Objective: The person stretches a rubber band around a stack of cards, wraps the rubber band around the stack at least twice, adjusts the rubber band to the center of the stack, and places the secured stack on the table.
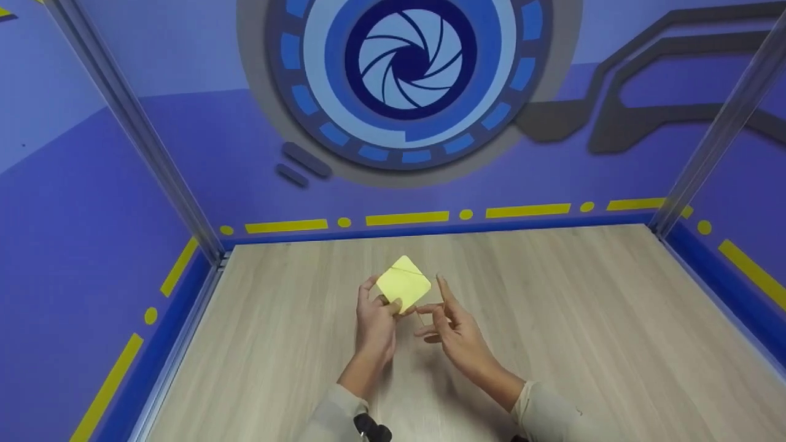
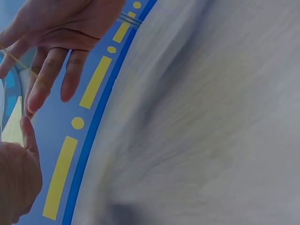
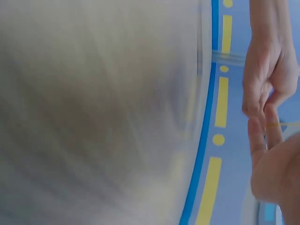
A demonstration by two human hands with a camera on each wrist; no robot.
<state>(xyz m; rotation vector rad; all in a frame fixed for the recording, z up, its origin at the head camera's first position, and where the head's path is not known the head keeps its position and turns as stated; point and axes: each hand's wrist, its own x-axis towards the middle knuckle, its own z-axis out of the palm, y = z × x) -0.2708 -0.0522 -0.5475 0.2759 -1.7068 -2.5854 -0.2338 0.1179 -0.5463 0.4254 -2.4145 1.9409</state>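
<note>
My left hand point(image 1: 376, 328) grips a pale yellow square card point(image 1: 405, 285) with rounded corners, its thumb over the lower corner. A thin dark line crosses the card near its top corner. Close at the right is my right hand point(image 1: 462, 341), index finger pointing up and the other fingers reaching toward the card's lower edge. Across the right fingers runs a thin yellowish rubber band point(image 2: 21, 64), stretched taut. In the right wrist view the fingertips of both hands meet, and the band point(image 3: 286, 124) shows beside them.
Both hands are above a light wood-grain table point(image 1: 295, 344). Blue and purple printed panels point(image 1: 202, 141) with yellow dashes stand behind it and at both sides, with metal corner posts point(image 1: 147, 141). A black device point(image 1: 371, 428) sits by the left sleeve.
</note>
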